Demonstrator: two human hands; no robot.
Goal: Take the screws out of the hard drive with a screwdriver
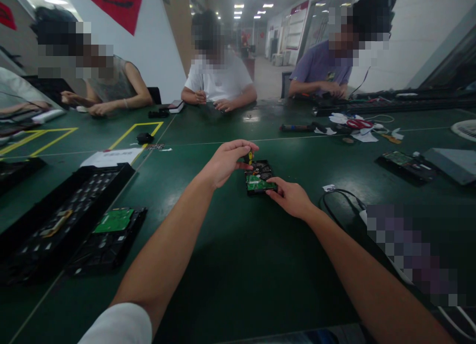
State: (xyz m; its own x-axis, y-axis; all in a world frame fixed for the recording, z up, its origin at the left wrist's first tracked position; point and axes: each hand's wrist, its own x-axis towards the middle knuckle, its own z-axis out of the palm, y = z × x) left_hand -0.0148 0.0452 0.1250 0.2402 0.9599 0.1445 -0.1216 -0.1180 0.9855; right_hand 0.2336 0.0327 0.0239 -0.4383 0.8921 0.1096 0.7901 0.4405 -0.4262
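Observation:
A black hard drive with a green circuit board (258, 183) lies on the green tabletop in front of me. My left hand (231, 161) is closed around a small yellow-and-black screwdriver (250, 158), held upright over the drive's far left part. The screwdriver's tip is too small to make out. From the right, my right hand (292, 198) grips the near right edge of the drive between thumb and fingers.
To the left are a long black tray (67, 220) and another drive with a green board (115, 222). A further drive (405, 165) and a grey box (453, 163) lie right, near a cable (342, 191). Several people sit across the table.

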